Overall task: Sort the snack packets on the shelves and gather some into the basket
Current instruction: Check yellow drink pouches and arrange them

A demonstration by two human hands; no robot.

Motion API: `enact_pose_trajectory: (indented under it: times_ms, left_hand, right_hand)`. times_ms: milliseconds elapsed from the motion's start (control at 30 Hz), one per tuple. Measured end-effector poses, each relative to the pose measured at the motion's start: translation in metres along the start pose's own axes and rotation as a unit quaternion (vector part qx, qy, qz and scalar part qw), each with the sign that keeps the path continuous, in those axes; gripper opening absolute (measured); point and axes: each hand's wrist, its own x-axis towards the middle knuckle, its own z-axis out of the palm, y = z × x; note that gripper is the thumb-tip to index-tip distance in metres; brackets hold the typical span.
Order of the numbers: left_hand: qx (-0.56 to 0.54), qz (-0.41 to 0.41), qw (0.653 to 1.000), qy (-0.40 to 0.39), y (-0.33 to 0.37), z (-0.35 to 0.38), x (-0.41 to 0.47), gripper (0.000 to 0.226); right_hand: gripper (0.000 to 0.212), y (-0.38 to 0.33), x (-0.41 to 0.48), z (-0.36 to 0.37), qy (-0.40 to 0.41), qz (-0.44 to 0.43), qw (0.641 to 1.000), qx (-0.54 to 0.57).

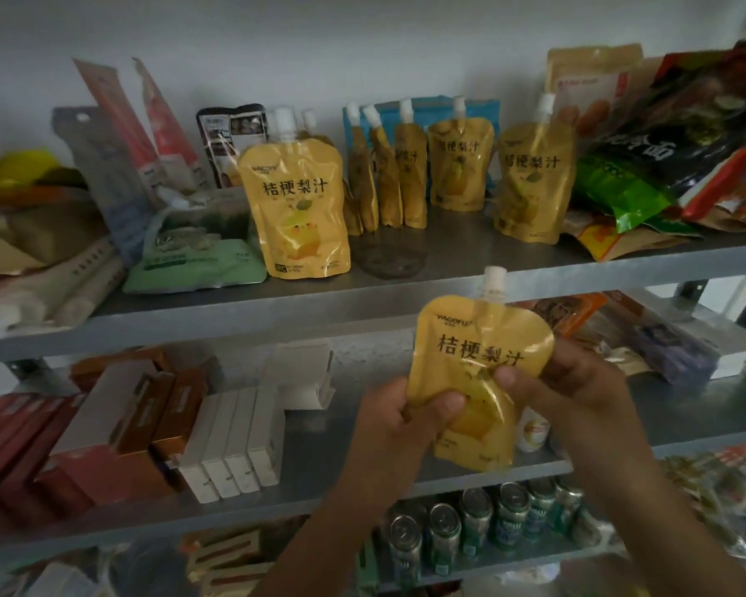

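Snack packets (199, 256) partly sorted on the top shelf (405, 290), no basket in view
Up there yellow spouted pouches (410, 174) stand grouped upright, mixed bags (621, 196) heaped at both ends, so I judge sorting midway; another yellow pouch (479, 346) is held upright before the middle shelf (319, 424), left hand (401, 428) and right hand (578, 389) both clamped on its creased lower half, thumbs (444, 402) on its front, white cap (494, 282) uppermost

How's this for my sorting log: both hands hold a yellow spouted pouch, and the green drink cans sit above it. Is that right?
Not quite. The head view shows the left hand and right hand holding the yellow spouted pouch, but the green drink cans sit below it, not above it.
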Motion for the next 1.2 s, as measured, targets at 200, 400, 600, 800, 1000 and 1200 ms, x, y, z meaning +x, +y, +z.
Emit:
enact_pose_trajectory:
  times_ms: [200, 400, 600, 800, 1000, 1200]
  left_hand:
    - [0.083, 0.082, 0.993, 0.029, 0.011, -0.015, 0.014, 0.011]
    - [0.563, 0.264, 0.749, 0.229, -0.011, -0.059, 0.052, 0.057]
    - [0.688, 0.254, 0.633, 0.249, -0.041, -0.082, 0.079, 0.054]
    - [0.686, 0.292, 0.598, 0.292, -0.048, -0.084, 0.086, 0.054]
    - [0.688, 0.304, 0.581, 0.310, -0.051, -0.083, 0.090, 0.053]
    - [0.677, 0.311, 0.584, 0.323, -0.053, -0.081, 0.090, 0.051]
  right_hand:
    - [0.021, -0.017, 0.020, 0.015, -0.037, -0.025, 0.998, -0.054]
    - [0.013, -0.036, 0.064, 0.043, 0.118, -0.151, 0.976, -0.104]
    - [0.024, -0.022, 0.137, 0.088, 0.215, -0.285, 0.895, -0.269]
    - [0.022, -0.007, 0.160, 0.126, 0.188, -0.312, 0.864, -0.347]
    - [0.025, -0.003, 0.160, 0.133, 0.163, -0.320, 0.869, -0.341]
    - [0.050, 0.001, 0.147, 0.110, 0.135, -0.293, 0.882, -0.343]
